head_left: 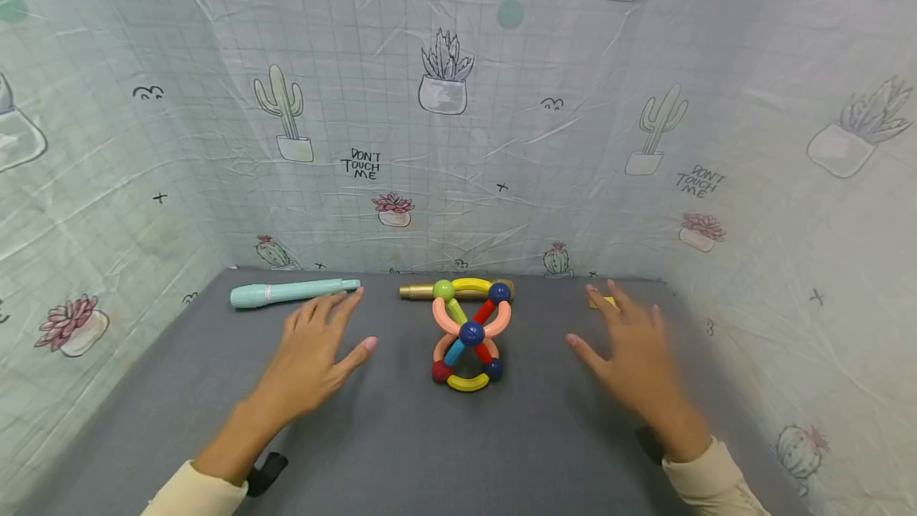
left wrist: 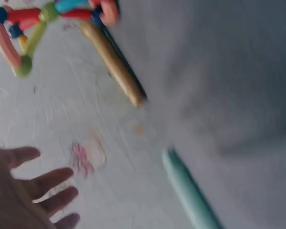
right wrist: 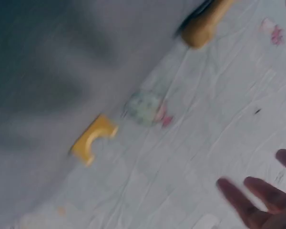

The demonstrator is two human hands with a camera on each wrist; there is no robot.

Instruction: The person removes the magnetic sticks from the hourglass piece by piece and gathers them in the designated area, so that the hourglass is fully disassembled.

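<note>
Between the two hands stands a structure of coloured rods and balls [head_left: 471,334], with a dark blue ball at its crossing and curved yellow rods at top and bottom. My left hand [head_left: 308,357] hovers to its left, fingers spread and holding nothing. On the other side my right hand [head_left: 634,357], slightly blurred, is also spread and empty. Its fingers partly cover a small yellow arch-shaped block [right wrist: 91,138]. Beyond the left fingertips lies a mint-green stick-like object [head_left: 290,293] with a thicker left end.
Behind the structure lies a gold tube-like object [head_left: 415,291], partly hidden by it. A grey cloth surface [head_left: 458,452] lies under everything. Pale sheets printed with cacti [head_left: 458,142] rise at the back and both sides.
</note>
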